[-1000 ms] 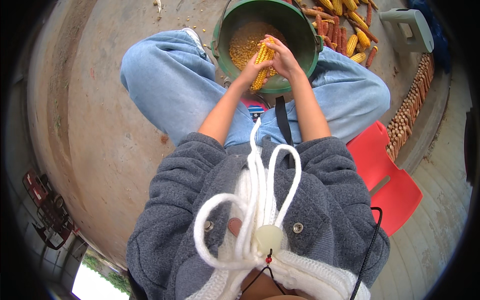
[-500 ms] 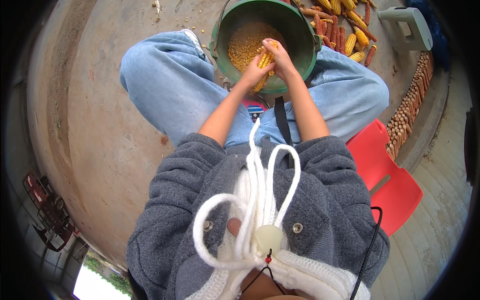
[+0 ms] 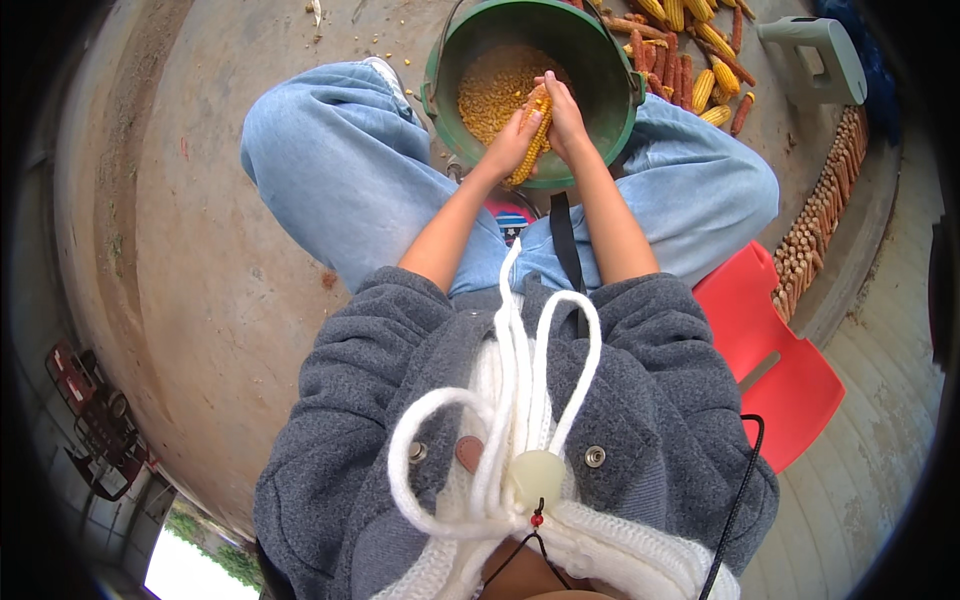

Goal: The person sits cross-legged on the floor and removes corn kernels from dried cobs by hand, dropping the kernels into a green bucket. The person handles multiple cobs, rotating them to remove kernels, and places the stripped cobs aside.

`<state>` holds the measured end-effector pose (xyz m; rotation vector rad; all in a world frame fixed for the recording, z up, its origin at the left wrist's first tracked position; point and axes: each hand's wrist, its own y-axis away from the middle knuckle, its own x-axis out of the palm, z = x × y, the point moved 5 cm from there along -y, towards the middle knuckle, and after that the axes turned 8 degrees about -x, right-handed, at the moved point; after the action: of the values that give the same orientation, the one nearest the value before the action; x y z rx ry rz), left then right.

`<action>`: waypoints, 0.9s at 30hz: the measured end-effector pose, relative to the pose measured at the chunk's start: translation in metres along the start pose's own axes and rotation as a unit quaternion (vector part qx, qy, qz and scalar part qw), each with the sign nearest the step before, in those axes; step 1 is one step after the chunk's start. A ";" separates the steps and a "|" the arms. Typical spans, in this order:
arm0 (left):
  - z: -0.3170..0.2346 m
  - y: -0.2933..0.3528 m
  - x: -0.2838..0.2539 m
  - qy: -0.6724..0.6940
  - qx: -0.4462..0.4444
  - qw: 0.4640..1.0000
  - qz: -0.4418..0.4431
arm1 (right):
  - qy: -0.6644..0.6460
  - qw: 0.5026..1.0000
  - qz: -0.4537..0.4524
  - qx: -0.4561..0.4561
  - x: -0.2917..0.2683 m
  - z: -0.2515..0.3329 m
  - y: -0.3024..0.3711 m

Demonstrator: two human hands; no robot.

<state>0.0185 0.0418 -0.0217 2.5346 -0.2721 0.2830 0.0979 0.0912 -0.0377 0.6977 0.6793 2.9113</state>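
Observation:
Between my two hands, over the near part of a green bucket [image 3: 603, 75], is a corn cob [image 3: 533, 148]. It slants with its upper end away from me; yellow kernels cover its lower part and orange patches show higher up. My left hand [image 3: 508, 150] is closed around the cob's left side, thumb along it. Pressed against its right side is my right hand [image 3: 567, 122], fingers pointing up past the cob's top. Loose yellow kernels [image 3: 492, 90] cover part of the bucket's bottom.
Yellow corn cobs [image 3: 703, 88] and reddish stripped cobs [image 3: 670, 70] lie heaped right of the bucket. Beyond stands a grey-green plastic stool [image 3: 818, 60]. Stacked cobs [image 3: 822, 205] line the right side. A red chair [image 3: 770, 350] is beside me. My bent legs flank the bucket.
The cob has turned in my hands, and its orange upper part shows more. My right hand has shifted slightly up and right, its fingers straighter. The left has moved only a little.

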 end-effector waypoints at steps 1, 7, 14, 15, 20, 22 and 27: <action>0.000 0.000 0.001 0.002 -0.017 1.000 0.012 | 0.048 0.998 -0.007 -0.036 -0.004 0.000 -0.003; 0.002 0.004 -0.002 0.003 -0.048 0.999 0.015 | 0.190 0.971 -0.038 -0.138 -0.010 -0.007 -0.004; 0.011 -0.001 -0.009 -0.025 -0.076 0.996 -0.025 | 0.172 0.975 -0.042 -0.136 -0.010 -0.011 -0.005; 0.015 -0.003 -0.013 -0.037 -0.084 0.995 -0.035 | 0.166 0.977 -0.041 -0.130 -0.009 -0.011 -0.005; -0.002 -0.001 -0.010 -0.066 0.001 0.995 -0.080 | 0.170 0.974 -0.022 -0.146 -0.002 -0.006 -0.002; -0.005 0.001 -0.009 -0.036 0.002 0.996 -0.081 | 0.163 0.976 -0.014 -0.142 0.003 -0.005 0.000; 0.015 -0.012 -0.020 -0.055 0.004 0.994 -0.095 | 0.162 0.979 -0.015 -0.126 0.003 -0.009 -0.001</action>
<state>0.0045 0.0461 -0.0454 2.5647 -0.0713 0.0710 0.0916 0.0888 -0.0438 0.1876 0.3235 3.0349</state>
